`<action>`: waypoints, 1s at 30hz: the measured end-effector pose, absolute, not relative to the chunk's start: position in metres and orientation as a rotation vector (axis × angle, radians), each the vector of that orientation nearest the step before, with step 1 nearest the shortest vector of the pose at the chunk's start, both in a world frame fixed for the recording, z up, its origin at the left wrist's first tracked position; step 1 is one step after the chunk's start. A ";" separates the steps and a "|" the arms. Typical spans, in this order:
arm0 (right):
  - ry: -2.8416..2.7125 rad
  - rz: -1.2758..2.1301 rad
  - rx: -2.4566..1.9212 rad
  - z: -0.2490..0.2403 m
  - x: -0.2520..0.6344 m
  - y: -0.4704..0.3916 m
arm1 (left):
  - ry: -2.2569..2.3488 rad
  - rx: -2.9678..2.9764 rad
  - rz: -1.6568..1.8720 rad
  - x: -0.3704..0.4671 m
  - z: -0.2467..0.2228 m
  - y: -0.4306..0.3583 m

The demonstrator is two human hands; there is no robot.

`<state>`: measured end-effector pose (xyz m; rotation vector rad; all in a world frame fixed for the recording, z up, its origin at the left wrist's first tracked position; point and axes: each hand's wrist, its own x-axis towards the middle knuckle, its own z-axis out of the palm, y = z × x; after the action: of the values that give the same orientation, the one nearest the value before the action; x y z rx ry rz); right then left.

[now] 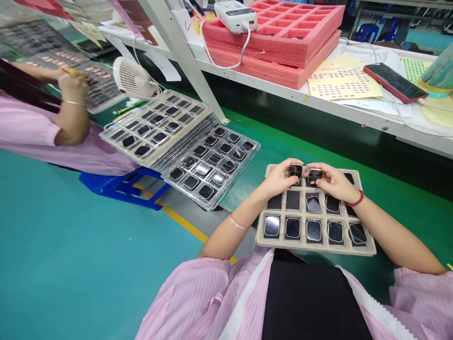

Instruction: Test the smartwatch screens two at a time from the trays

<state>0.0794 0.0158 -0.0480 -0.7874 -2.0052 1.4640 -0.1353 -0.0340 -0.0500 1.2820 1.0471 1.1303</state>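
Note:
My left hand (280, 178) pinches a smartwatch case (295, 171) with a dark, glossy face, on which a thin yellow cross shows. A second smartwatch case (314, 176) is gripped between the thumb and fingers of my right hand (334, 182). Both hands are side by side over the far row of a beige compartment tray (316, 244). In its near row several watch cases lie face up, one per compartment, such as this watch case (292, 228). Two compartments at the left of the middle row show only dark padding (293, 199). My hands partly cover the far row.
Left of me lie a clear plastic tray (210, 208) of dark watch faces and another filled tray (141, 106). A shelf (264, 81) above the green bench carries red foam trays (304, 52), a white device (235, 18) and a phone (394, 82). A co-worker's arm (72, 108) and a fan (132, 78) are at left.

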 end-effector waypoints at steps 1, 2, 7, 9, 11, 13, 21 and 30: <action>-2.007 1.461 -0.789 -0.048 0.079 0.016 | 1.049 1.277 1.130 -0.135 -0.050 -0.034; -2.007 1.458 -0.792 -0.048 0.079 0.016 | 1.046 1.269 1.130 -0.136 -0.050 -0.034; -2.004 1.441 -0.792 -0.047 0.078 0.014 | 1.022 1.261 1.170 -0.136 -0.051 -0.033; -2.009 1.438 -0.780 -0.046 0.078 0.014 | 1.024 1.274 1.184 -0.137 -0.051 -0.033; -2.017 1.443 -0.778 -0.045 0.078 0.014 | 1.018 1.266 1.171 -0.137 -0.052 -0.033; -2.019 1.449 -0.784 -0.045 0.077 0.014 | 1.007 1.248 1.162 -0.136 -0.053 -0.033; -2.046 1.422 -0.771 -0.047 0.078 0.016 | 1.000 1.287 1.173 -0.136 -0.056 -0.032; -1.992 1.482 -0.819 -0.048 0.080 0.018 | 0.957 1.246 1.175 -0.136 -0.058 -0.031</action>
<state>0.0799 0.0178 -0.0477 -0.8188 -1.9921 1.4819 -0.1363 -0.0308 -0.0577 1.2458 0.9573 1.1752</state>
